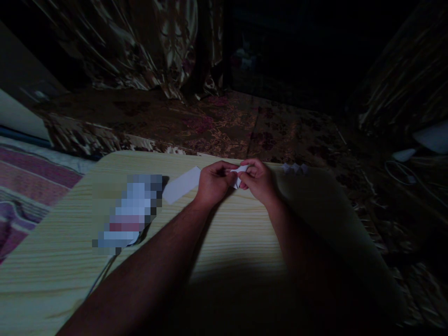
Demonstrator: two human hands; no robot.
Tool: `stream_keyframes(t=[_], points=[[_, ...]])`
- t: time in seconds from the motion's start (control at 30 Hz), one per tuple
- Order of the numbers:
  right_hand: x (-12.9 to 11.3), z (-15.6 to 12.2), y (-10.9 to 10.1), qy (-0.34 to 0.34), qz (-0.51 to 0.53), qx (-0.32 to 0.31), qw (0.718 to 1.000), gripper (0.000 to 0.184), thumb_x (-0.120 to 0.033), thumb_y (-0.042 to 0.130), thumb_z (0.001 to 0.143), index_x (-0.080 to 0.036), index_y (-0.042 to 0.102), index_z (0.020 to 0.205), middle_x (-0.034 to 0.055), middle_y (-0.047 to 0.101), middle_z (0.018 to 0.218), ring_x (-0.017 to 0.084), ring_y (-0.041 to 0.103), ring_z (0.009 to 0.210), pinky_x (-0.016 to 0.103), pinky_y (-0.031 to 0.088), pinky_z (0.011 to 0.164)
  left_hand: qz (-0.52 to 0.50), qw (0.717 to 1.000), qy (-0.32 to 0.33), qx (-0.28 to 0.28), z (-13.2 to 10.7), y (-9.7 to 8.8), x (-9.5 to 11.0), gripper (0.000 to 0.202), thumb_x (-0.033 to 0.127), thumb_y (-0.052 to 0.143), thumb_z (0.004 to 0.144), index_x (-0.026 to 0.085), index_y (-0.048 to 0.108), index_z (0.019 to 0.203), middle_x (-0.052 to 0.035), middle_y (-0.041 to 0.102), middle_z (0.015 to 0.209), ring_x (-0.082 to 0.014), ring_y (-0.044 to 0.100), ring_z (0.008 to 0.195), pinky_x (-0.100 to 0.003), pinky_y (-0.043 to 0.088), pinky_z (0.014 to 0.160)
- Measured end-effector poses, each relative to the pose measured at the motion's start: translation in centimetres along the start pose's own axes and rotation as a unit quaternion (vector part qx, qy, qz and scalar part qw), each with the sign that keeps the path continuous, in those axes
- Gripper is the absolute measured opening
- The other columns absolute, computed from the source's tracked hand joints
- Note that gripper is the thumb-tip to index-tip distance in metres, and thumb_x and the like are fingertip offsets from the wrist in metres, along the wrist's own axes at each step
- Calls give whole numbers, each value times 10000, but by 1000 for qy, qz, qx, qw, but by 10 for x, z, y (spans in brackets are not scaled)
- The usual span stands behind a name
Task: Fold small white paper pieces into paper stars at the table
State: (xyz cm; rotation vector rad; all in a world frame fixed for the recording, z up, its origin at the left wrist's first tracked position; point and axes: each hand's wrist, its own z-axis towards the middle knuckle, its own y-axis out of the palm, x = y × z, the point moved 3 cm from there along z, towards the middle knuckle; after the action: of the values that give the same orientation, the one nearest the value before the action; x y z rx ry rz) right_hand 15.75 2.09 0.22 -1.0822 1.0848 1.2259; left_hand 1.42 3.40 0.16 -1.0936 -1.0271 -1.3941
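Both hands meet near the far edge of the desk [227,242], the left hand [213,183] and right hand [258,181] pinching a small folded white paper piece [239,173] between closed fingertips. A white paper strip [181,185] lies just left of the left hand, small folded paper bits [295,168] sit at the far edge to the right, and a blurred-out object [131,212] rests further left.

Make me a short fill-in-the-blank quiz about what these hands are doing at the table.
1. Both hands pinch a small folded piece of white ____ between them.
2. The left hand and right hand work above a light ____ table.
3. A flat white strip lies to the ____ of the left hand.

Missing words: paper; wooden; left
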Motion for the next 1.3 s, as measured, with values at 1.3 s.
stream_keyframes(t=[1.3], points=[[5, 5, -6, 29, 29, 4, 999, 236, -375, 678, 745, -168, 602, 830, -22, 633, 562, 96, 574, 479, 204, 454, 481, -7, 1000, -9, 23, -2, 0, 5, 187, 237, 716, 663, 143, 730, 824, -16, 671, 676, -113, 566, 559, -228, 444, 542]])
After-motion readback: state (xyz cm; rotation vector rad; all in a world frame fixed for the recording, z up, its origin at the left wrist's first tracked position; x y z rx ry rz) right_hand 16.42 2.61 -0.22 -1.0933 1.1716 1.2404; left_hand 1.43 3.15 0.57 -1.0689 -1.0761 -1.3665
